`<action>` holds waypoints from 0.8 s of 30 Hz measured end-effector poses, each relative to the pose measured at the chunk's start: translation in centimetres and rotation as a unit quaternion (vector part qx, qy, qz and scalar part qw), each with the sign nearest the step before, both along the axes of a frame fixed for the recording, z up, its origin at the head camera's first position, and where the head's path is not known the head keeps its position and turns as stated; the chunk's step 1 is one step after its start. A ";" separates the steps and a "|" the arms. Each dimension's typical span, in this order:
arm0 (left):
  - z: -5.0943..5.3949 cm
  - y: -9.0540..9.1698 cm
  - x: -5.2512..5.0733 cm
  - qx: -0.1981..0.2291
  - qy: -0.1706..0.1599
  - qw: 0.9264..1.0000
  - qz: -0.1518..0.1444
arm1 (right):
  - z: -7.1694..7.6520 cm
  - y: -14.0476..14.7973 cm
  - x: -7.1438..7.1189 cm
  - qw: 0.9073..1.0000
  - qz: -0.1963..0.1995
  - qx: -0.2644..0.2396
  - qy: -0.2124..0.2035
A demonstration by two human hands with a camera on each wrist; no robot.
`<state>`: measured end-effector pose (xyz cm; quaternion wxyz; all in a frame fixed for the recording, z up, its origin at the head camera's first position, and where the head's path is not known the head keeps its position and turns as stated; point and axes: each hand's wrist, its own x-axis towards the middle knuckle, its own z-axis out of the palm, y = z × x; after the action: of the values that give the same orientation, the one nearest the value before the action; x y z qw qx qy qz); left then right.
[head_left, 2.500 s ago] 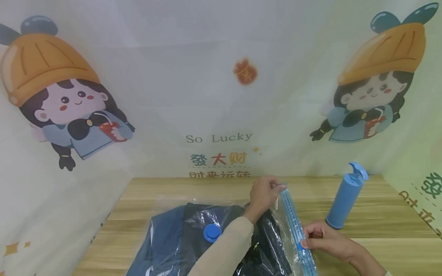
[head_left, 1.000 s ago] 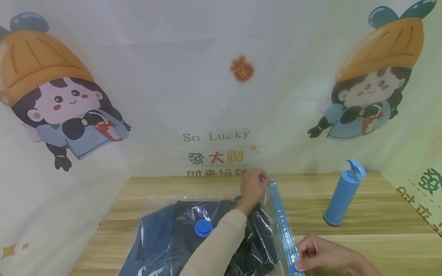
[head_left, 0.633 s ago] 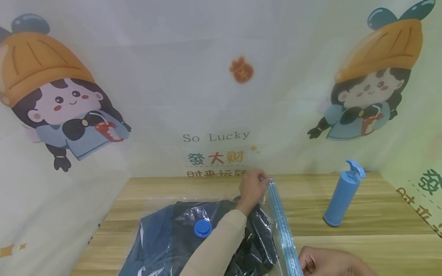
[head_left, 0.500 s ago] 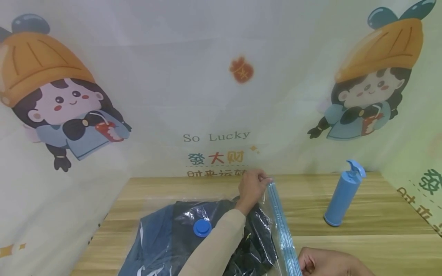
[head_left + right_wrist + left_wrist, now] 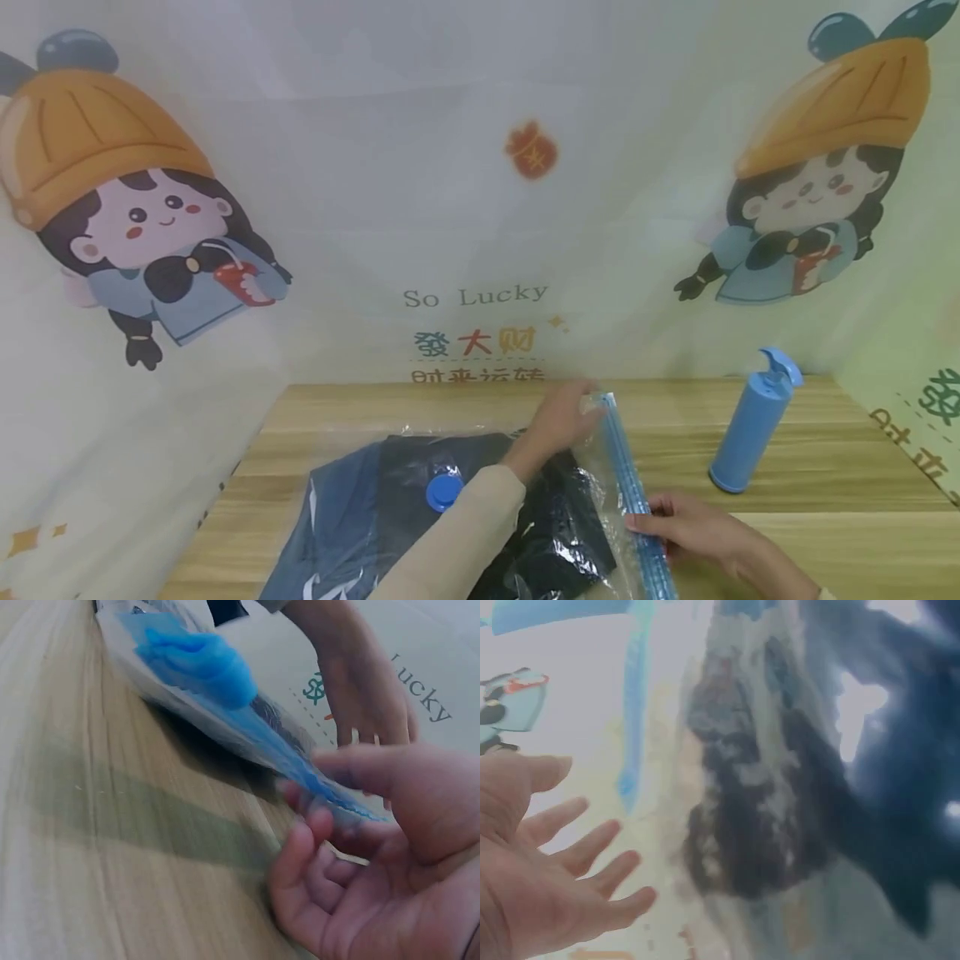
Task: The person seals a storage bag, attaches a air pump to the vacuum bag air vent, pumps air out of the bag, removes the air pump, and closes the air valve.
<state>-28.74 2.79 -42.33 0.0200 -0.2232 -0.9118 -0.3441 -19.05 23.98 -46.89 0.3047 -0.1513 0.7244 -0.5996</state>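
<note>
You've got the strip [image 5: 625, 467] pinched between thumb and fingers of your right hand [image 5: 701, 529], a narrow grip about midway along what shows of it. Up at the far end, your left hand [image 5: 557, 425] is spread wide, fingers loose and holding nothing; whether the thumb brushes the plastic, you can't tell from here. The right wrist view catches the blue slider [image 5: 206, 667] sitting clear of your fingers, towards the near end. The bag [image 5: 611, 492] lies flat on the table [image 5: 817, 492] to the left of that strip, dark cloth [image 5: 341, 508] inside, round valve [image 5: 445, 492] facing up, part of it behind your left sleeve [image 5: 465, 533]. So this looks like the sealing step, and probably its checking stage, though no picture proves the seam is shut. Next calls for a firm squeeze along the whole strip, far corner included, before you reach for the pump [image 5: 753, 433], upright on your right, well apart from the valve.
</note>
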 end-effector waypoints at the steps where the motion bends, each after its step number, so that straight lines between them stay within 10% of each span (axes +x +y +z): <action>1: 0.2 -0.3 0.3 -0.003 0.000 1.000 -0.014 | 0.0 -0.1 -0.3 1.000 -0.015 0.002 0.007; 6: 1.2 -3.1 2.5 -0.038 -0.003 0.996 -0.078 | 0.0 -0.3 -1.1 0.996 -0.079 0.009 0.039; 11: 2.0 -7.4 6.3 -0.073 -0.030 0.994 -0.081 | -0.1 0.0 -0.9 0.993 -0.095 0.038 0.062; 18: 1.3 -13.7 11.5 -0.142 -0.076 0.987 -0.027 | -0.1 0.2 -0.6 0.991 -0.072 0.071 0.091; 24: -0.4 -17.8 13.0 -0.195 -0.134 0.970 0.061 | 0.5 0.1 -0.6 0.981 -0.041 0.131 0.138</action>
<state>-15.74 -14.96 -42.76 -0.1256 -0.1182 -0.9675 -0.1846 -19.67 24.05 -46.39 0.1946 -0.1614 0.8372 -0.4849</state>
